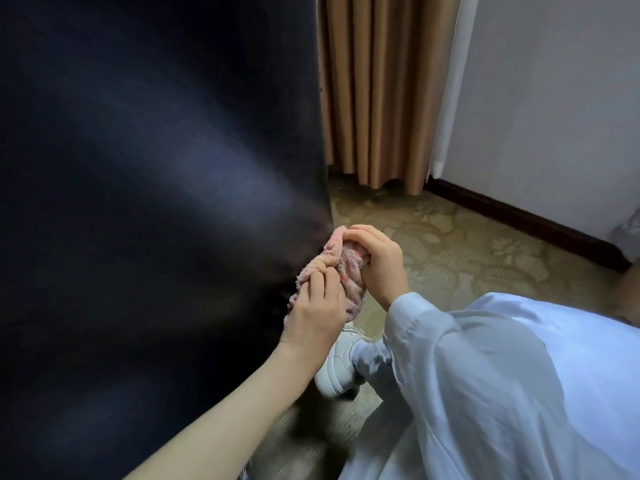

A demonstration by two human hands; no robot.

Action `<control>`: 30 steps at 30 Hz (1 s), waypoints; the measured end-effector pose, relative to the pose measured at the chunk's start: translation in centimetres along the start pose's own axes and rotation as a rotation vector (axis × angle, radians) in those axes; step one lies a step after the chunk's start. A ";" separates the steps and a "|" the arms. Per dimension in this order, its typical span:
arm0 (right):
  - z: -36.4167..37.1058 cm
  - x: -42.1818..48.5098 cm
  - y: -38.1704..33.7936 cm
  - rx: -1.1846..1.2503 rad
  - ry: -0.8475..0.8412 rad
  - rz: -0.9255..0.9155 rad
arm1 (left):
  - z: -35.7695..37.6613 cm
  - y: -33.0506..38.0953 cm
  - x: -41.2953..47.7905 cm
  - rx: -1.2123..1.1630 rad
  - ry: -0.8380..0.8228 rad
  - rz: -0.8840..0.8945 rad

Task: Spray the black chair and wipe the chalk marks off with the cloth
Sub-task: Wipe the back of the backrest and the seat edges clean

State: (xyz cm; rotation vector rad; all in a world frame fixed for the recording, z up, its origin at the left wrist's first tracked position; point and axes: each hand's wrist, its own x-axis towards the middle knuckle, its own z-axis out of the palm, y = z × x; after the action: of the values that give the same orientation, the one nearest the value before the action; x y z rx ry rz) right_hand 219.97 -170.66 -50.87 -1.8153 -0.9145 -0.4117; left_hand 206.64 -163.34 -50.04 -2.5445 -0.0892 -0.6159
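The black chair (156, 202) fills the left half of the view as a smooth dark surface; no chalk marks show on it. A pink fluffy cloth (320, 261) is bunched up beside the chair's right edge, low down. My left hand (317, 306) grips the cloth from below, fingers curled into it. My right hand (375, 261) holds the cloth's right side from above, fingers curled over it. No spray bottle is in view.
Tan curtains (377, 91) hang behind the chair, and a white wall (554, 116) with a dark skirting board (526, 223) runs to the right. Patterned carpet (450, 251) covers the floor. My white shoe (337, 365) and pale blue clothing (519, 393) lie below the hands.
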 end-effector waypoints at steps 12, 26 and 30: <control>4.9 -8.9 3.7 -0.008 -0.402 0.254 | 5.5 4.2 -8.1 0.003 -0.354 -0.043; 4.4 -8.1 3.8 -0.114 -0.431 0.273 | 5.5 3.4 -5.7 0.055 -0.506 0.190; 3.1 -3.8 5.5 -0.043 -0.254 0.371 | 5.8 2.3 0.5 -0.007 -0.375 0.158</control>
State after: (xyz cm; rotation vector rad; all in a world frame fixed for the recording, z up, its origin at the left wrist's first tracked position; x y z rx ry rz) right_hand 221.21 -170.45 -58.15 -2.0555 -0.7177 0.0339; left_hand 209.84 -162.49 -55.30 -2.6122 -0.0159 -0.0745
